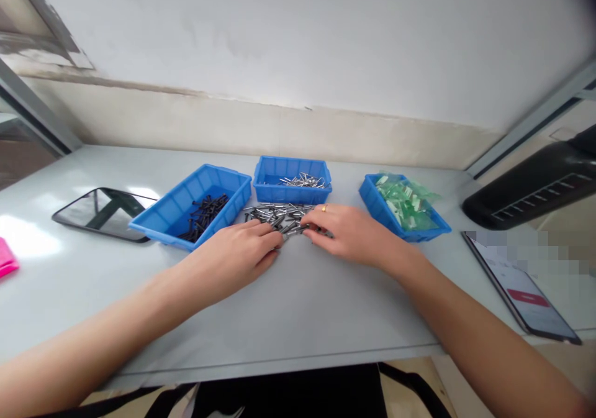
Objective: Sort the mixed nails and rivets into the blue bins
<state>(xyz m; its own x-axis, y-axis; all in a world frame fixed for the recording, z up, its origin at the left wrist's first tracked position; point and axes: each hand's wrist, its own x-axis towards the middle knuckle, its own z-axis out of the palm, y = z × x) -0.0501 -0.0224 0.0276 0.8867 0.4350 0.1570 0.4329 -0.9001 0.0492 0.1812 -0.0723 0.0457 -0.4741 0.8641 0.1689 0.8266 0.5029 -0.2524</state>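
Observation:
A loose pile of mixed silver and dark screws or nails (289, 212) lies on the table between my hands. The fingers of my left hand (249, 244) are drawn together at the pile's near left side, and whatever they pinch is hidden. From the right, my right hand (347, 231) reaches into the pile with thumb and fingers bent close together. Some metal pieces show between them, but I cannot make out what is gripped. A gold-coloured ring (325, 208) sits on one finger of that hand.
Left of the pile, a blue bin (151, 230) holds black screws; behind it, another bin (293, 193) holds silver ones. A third bin (372, 195) has green plastic packets. A dark-framed glass panel (105, 213), a phone (521, 287) and a black bottle (526, 185) lie around them.

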